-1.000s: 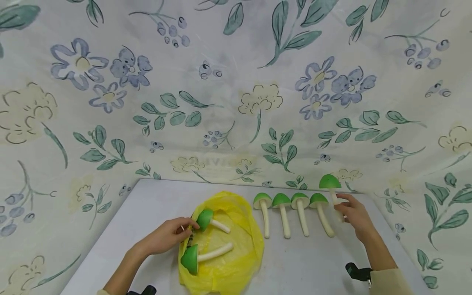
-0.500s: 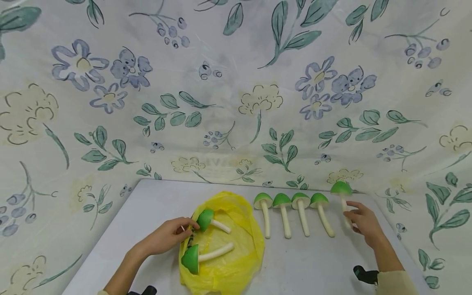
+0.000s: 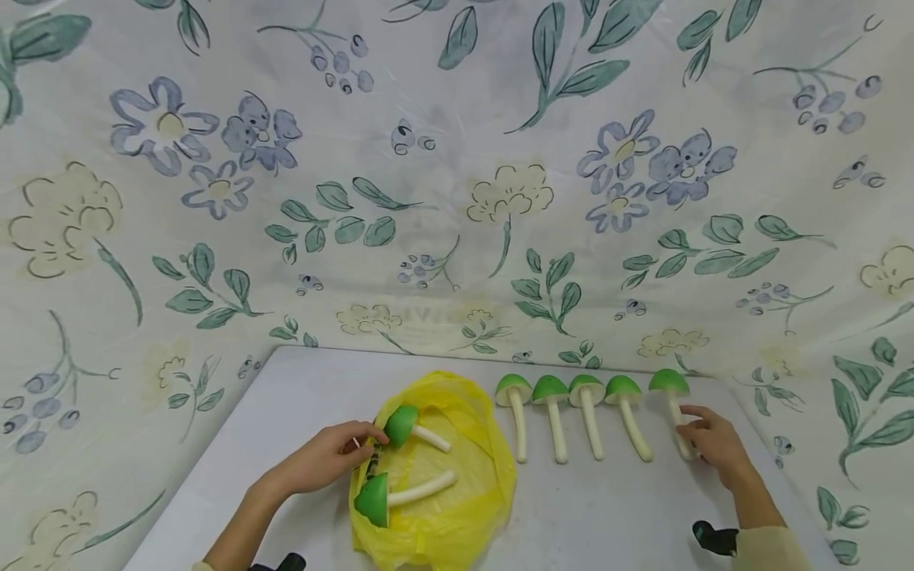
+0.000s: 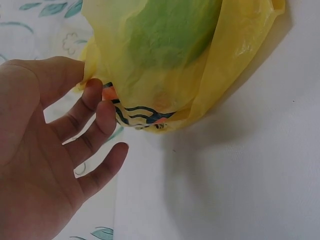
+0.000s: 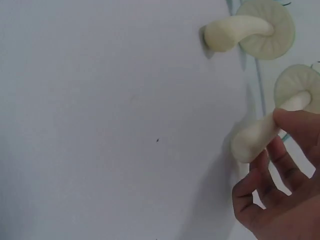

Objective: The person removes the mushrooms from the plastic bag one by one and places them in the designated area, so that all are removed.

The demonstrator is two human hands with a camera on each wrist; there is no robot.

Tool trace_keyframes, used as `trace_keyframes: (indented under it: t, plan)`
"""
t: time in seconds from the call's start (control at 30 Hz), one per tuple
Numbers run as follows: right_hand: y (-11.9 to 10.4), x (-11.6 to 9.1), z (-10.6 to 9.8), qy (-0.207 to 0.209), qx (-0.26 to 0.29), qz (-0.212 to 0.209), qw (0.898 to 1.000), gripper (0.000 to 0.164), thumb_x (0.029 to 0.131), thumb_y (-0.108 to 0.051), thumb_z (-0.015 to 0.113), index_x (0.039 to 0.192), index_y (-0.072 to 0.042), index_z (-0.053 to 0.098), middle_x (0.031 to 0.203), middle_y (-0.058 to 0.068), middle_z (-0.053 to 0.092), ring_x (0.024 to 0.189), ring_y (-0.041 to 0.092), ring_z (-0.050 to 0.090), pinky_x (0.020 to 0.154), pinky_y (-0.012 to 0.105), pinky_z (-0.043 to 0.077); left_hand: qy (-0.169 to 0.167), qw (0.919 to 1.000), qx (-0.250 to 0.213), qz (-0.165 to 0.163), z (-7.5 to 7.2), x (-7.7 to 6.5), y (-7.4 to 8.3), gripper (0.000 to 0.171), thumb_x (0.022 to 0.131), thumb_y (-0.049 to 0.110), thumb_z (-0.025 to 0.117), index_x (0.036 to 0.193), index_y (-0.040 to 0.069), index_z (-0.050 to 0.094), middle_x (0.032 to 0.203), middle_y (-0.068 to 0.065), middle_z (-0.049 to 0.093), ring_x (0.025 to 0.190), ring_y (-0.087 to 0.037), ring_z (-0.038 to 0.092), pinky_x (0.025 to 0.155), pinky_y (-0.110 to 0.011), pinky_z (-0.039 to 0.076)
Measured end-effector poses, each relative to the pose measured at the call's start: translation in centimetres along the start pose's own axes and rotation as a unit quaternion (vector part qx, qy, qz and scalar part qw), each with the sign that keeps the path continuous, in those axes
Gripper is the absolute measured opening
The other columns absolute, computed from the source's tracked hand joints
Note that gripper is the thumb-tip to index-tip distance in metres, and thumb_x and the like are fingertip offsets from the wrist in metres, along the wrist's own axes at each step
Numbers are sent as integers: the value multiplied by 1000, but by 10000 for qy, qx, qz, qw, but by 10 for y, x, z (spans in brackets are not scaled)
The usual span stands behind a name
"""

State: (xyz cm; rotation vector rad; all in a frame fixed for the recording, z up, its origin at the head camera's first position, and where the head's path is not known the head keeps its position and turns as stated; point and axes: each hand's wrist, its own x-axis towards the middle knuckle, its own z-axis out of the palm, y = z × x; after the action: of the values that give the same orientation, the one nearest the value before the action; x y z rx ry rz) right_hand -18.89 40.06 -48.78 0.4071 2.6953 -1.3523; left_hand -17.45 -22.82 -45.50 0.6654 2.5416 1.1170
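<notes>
My right hand (image 3: 714, 444) pinches the white stem of a green-capped toy mushroom (image 3: 670, 383) at the right end of a row. In the right wrist view, thumb and fingers are around its stem (image 5: 255, 137), with the pale underside of the cap beyond. My left hand (image 3: 332, 454) holds the left rim of a yellow plastic bag (image 3: 474, 507), thumb and fingertips at its edge. Two more mushrooms lie on the bag, an upper one (image 3: 401, 426) right at my left fingertips and a lower one (image 3: 373, 501). In the left wrist view, a green cap (image 4: 167, 35) shows through the film.
Several matching mushrooms stand in a row between bag and right hand, including one at the left end (image 3: 520, 428) and one nearest the hand (image 3: 631, 428), caps toward the back. The white table (image 3: 585, 515) ends at a floral cloth (image 3: 428, 198) behind.
My right hand has moved right and lowered the mushroom to the right end of the row. My left hand stays at the bag's rim.
</notes>
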Motion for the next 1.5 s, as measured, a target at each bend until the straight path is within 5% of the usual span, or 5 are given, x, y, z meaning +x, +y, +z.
trace_keyframes:
  t: [0.5,0.8,1.5]
  plan:
    - [4,-2,4,57,35,-165,9998,51,97,-10,57,143,7,44,113,24,59,82,22,55,64,34,47,31,10000,72,25,2,2,3,21,104,15,56,121,10,67,118,-10,65,89,-16,54,73,-26,49]
    - [13,-1,4,-54,-30,-29,10000,61,99,-27,63,146,5,42,125,28,52,95,27,55,71,31,49,24,9999,98,18,2,1,5,22,104,15,56,121,9,67,119,-10,65,90,-16,54,74,-26,49]
    - [13,-4,4,-212,86,216,9995,67,99,-34,63,148,4,38,135,32,46,101,28,55,73,30,48,-41,10000,37,31,4,2,3,22,104,16,55,122,10,67,120,-10,65,91,-17,54,74,-26,49]
